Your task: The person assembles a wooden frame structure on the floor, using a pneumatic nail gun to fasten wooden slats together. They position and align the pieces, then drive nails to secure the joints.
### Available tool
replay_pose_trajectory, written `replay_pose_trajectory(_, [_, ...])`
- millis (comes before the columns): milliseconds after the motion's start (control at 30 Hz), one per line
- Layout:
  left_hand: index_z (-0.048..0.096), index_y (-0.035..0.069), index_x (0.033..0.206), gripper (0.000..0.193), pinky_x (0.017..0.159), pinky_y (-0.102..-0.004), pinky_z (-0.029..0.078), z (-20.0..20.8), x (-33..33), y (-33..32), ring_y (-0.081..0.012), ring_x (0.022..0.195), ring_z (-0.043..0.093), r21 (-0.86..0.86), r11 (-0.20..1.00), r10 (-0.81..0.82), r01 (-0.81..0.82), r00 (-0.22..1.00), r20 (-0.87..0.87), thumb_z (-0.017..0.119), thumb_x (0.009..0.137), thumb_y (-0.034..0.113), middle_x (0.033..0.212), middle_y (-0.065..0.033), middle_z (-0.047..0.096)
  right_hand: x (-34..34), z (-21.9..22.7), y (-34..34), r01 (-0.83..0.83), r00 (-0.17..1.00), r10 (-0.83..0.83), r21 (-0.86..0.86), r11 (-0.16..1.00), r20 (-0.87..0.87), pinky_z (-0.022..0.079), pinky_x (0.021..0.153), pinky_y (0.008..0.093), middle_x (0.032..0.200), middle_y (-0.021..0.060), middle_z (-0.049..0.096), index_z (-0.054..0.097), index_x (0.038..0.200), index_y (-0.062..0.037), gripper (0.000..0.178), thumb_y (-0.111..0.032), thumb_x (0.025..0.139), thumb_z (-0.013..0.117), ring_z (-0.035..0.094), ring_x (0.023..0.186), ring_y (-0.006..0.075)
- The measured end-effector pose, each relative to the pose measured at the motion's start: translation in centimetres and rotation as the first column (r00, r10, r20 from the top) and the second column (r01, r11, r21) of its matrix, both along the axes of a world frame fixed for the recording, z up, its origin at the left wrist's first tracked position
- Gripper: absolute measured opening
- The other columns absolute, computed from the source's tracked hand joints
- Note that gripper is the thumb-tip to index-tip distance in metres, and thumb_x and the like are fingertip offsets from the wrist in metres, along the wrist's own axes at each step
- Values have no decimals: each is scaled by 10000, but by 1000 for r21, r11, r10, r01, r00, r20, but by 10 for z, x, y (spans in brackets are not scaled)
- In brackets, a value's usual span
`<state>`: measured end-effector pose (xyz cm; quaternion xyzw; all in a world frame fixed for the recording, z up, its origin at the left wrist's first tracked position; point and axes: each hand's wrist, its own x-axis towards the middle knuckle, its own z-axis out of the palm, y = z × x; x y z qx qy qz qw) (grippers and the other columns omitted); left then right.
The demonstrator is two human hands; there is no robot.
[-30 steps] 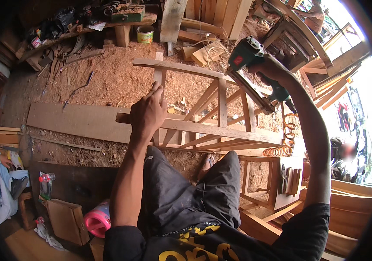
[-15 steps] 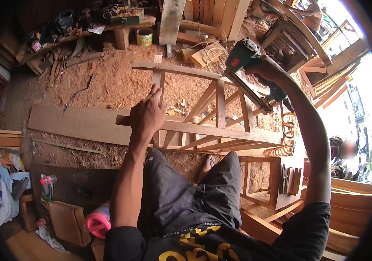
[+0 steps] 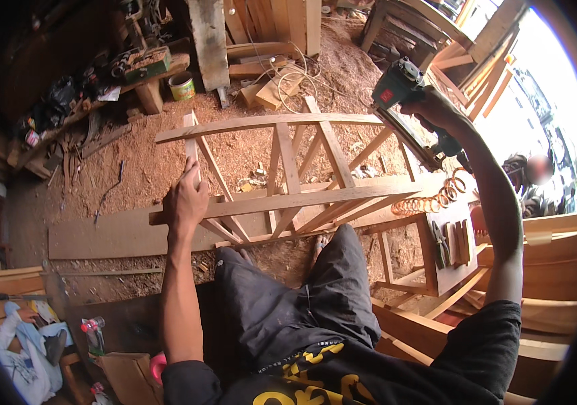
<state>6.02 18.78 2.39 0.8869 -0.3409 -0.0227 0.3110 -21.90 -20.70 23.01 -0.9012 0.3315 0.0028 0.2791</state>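
Observation:
My left hand (image 3: 186, 197) is wrapped round the end slat of a ladder-like wooden frame (image 3: 302, 200), close to where that slat crosses the near rail. The frame has two long rails joined by cross slats, with more slats angling down below. My right hand (image 3: 435, 111) grips a green nail gun (image 3: 397, 84) with a long magazine. It is held at the right end of the frame's far rail (image 3: 248, 126); whether its nose touches the wood I cannot tell. An orange coiled hose (image 3: 430, 201) hangs below the gun's handle.
Sawdust covers the ground, where a long board (image 3: 113, 236) lies. A wooden stool-like piece (image 3: 430, 250) carrying pliers (image 3: 441, 244) stands at right. A cluttered bench (image 3: 160, 71) and a small bucket (image 3: 182, 86) are at far left. A cardboard box (image 3: 130, 378) sits at lower left.
The view has shifted, so the background sits further left and lower. My left hand and the frame's left end have moved left in the picture; the nail gun is now further right along the far rail.

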Motion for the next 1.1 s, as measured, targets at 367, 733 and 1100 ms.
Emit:
replay_pose_trajectory(367, [557,-47,1280,445,1035,-374,444,2,0,-1,-334,1238,541,9,1000,-23,22,999,45,532,888,165,1444,-142,470,-57,-27,-5,35,999,-38,-126,991,-26,496,532,281,670,25,637,714,790,-86,74,-130,797,654,603,583,120])
replay_pose_trajectory(733, [545,-55,1291,455,1072,-367,408,1,3,0,-323,1288,498,14,999,-54,53,997,58,551,885,152,1449,-151,464,36,-17,18,-81,997,82,-91,993,9,429,425,295,466,33,550,674,672,-21,218,-217,736,748,531,385,115])
replay_pose_trajectory(1100, [566,13,1304,451,1030,-364,449,10,-3,1,-310,1240,542,22,1000,1,-2,1000,24,549,890,193,1444,-97,481,104,-40,11,-97,995,96,38,995,14,374,346,291,486,33,534,653,650,-13,195,-175,740,716,500,361,113])
